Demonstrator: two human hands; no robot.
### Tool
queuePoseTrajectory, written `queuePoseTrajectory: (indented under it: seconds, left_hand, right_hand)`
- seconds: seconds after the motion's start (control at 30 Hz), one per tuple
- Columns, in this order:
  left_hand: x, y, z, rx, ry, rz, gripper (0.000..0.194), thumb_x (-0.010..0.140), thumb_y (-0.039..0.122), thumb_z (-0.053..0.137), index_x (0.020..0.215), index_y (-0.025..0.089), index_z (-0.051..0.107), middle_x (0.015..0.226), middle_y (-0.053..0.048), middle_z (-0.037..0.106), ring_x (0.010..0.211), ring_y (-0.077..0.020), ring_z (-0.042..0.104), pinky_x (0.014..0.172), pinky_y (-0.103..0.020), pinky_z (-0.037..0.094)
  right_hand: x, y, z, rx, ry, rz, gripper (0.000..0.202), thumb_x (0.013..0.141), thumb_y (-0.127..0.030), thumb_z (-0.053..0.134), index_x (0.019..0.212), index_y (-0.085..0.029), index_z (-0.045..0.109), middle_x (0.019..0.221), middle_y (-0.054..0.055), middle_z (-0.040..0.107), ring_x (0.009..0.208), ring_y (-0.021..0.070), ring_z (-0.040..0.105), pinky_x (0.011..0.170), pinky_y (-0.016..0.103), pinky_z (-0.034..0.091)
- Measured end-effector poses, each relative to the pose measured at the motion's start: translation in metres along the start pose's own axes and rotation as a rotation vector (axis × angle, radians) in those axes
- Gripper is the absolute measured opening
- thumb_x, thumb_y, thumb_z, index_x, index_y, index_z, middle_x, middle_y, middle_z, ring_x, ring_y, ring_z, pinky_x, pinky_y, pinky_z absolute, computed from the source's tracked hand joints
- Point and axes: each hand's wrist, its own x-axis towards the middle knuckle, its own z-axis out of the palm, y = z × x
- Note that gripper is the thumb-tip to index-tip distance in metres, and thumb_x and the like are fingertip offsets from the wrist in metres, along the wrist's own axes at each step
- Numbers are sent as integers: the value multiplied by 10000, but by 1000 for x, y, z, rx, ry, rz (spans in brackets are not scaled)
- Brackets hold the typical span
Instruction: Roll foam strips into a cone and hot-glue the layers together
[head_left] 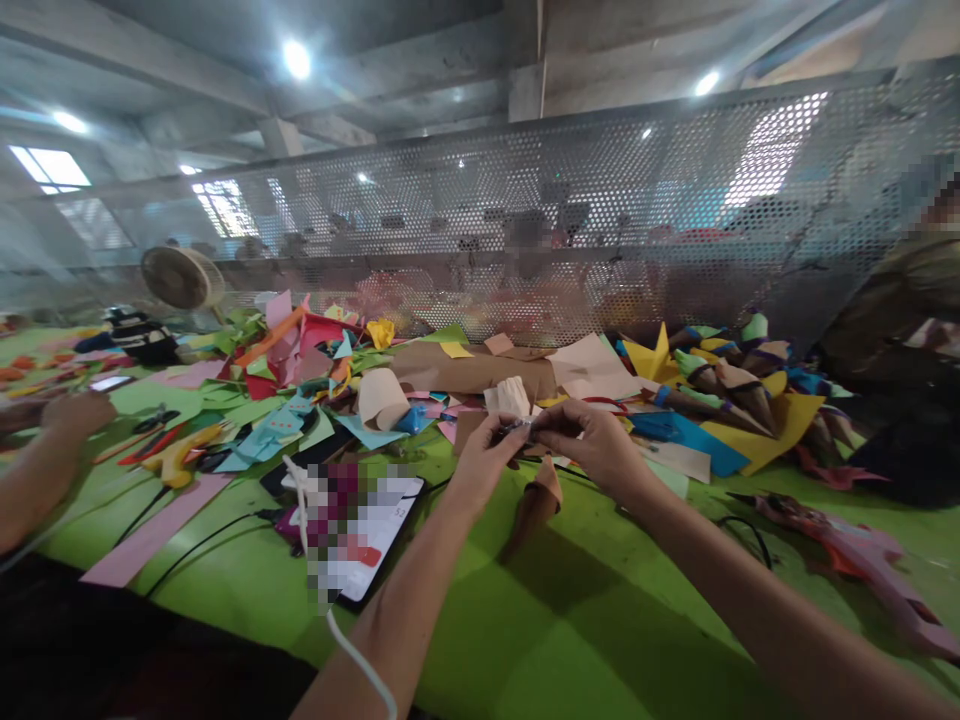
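Note:
Near the middle of the green table point(555, 640), my left hand point(484, 455) and my right hand point(592, 440) meet, fingers pinched on a small dark, shiny item point(523, 428) too small to make out. Just below the fingers, a brown paper cone point(538, 497) is over the table. Behind my hands stands a pale, pleated paper piece point(510, 396). A phone point(379, 535) with a lit screen lies left of my left forearm, beside a white cable point(300, 500).
A pink glue gun point(862, 565) lies at the right, a yellow one point(180, 455) at the left. Coloured paper scraps point(289, 350) and paper cones point(739, 385) cover the back. Another person's hand point(79, 405) is at far left; a perforated metal panel point(450, 230) stands behind.

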Motion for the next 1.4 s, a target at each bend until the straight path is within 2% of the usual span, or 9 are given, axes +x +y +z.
queuePoseTrajectory:
  seconds: [0.17,0.5,0.7,0.87,1.03,1.17,1.23,1.3,1.4]
  left_hand:
    - [-1,3,2,22,14,3,334,741,466,730,836,171,609,702,21,571,642,-110,515,541,-204,407]
    - [-2,3,4,88,69,52,194,770,368,647,832,186,624,727,29,570,648,-109,497,569,-210,378]
    - [0,0,-1,365,84,195,96,809,280,623,834,188,636,812,-2,607,783,-159,562,741,-263,441]
    - [1,0,-6,654,118,296,43,797,164,651,824,197,651,911,-45,617,910,-210,594,843,-311,459]
    - [4,2,-24,978,253,172,112,889,254,619,987,221,661,1136,-98,644,1042,-251,610,890,-340,453]
    - [3,3,-40,1194,242,-20,259,966,371,497,1060,206,673,1166,-149,679,1038,-300,632,906,-410,439]
    - [1,4,-43,1211,256,-30,273,953,391,520,1071,208,685,1179,-156,691,1100,-339,615,961,-471,409]
    - [0,6,-40,1161,307,66,234,913,332,592,1097,231,693,1275,-135,667,1238,-358,540,1044,-506,352]
    - [-1,10,-26,801,244,220,237,890,278,620,1107,244,710,1266,-92,684,1246,-297,549,1075,-434,375]
  right_hand:
    - [-3,-5,0,-148,39,-100,112,694,-289,761,777,-214,753,770,32,677,756,201,599,692,319,435]
    - [0,4,4,232,-34,150,344,621,-479,836,747,-187,706,719,2,678,678,151,596,668,283,460]
    - [0,9,5,382,-18,234,388,571,-484,881,701,-179,682,660,-17,624,576,92,505,554,225,390]
    - [1,13,1,447,19,257,390,569,-481,896,740,-192,698,717,6,652,595,107,532,528,223,396]
    - [1,11,-3,502,38,263,417,610,-553,858,784,-203,712,740,36,680,644,144,589,600,263,482]
    - [-1,7,-3,507,41,267,384,620,-520,864,775,-208,704,801,40,713,644,131,588,615,262,488]
    - [-2,6,-2,490,38,259,357,614,-473,880,754,-202,694,806,34,715,645,124,587,623,259,484]
    - [-3,6,-1,463,44,244,363,594,-458,893,752,-200,692,767,17,701,635,121,582,618,255,473]
    - [-3,6,1,400,64,209,389,556,-455,908,751,-194,694,713,-3,679,616,120,567,608,259,455]
